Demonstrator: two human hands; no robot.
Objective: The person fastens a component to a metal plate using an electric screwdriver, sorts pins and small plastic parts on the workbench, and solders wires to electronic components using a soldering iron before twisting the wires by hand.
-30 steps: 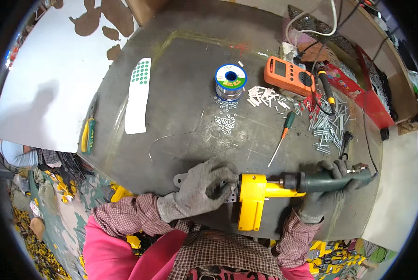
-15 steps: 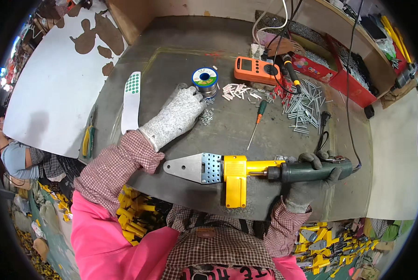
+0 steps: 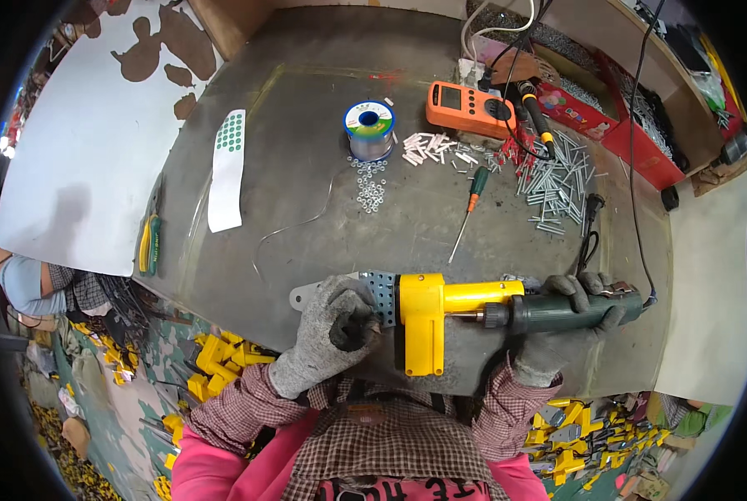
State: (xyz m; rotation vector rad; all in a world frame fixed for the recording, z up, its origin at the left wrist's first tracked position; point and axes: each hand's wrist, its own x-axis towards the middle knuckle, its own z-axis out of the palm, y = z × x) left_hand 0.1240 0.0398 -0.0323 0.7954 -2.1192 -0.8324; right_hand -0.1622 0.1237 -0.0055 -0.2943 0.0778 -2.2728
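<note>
The yellow tool (image 3: 423, 324) lies on the grey tabletop. It has a downward yellow block, a perforated metal guard (image 3: 379, 297) and a flat grey metal plate (image 3: 301, 298). My left hand (image 3: 333, 327), in a grey glove, is in front of that plate and guard with its fingers curled together. What its fingertips hold, if anything, is too small to make out. My gloved right hand (image 3: 575, 313) is closed round a dark green power screwdriver (image 3: 549, 312). The screwdriver's bit (image 3: 469, 316) points left at the yellow block, below the yellow handle (image 3: 482, 296).
Small nuts (image 3: 371, 188) lie in front of a solder spool (image 3: 369, 132), whose loose wire (image 3: 302, 221) trails left. Beyond are a hand screwdriver (image 3: 471, 204), loose screws (image 3: 557, 179), pale sleeves (image 3: 428, 149) and an orange meter (image 3: 471, 108). Pliers (image 3: 149, 242) and a sticker sheet (image 3: 227, 179) are leftward.
My left hand has come back from the nuts by the spool to the tool's metal plate, its fingers now curled. My right hand still holds the power screwdriver in about the same place.
</note>
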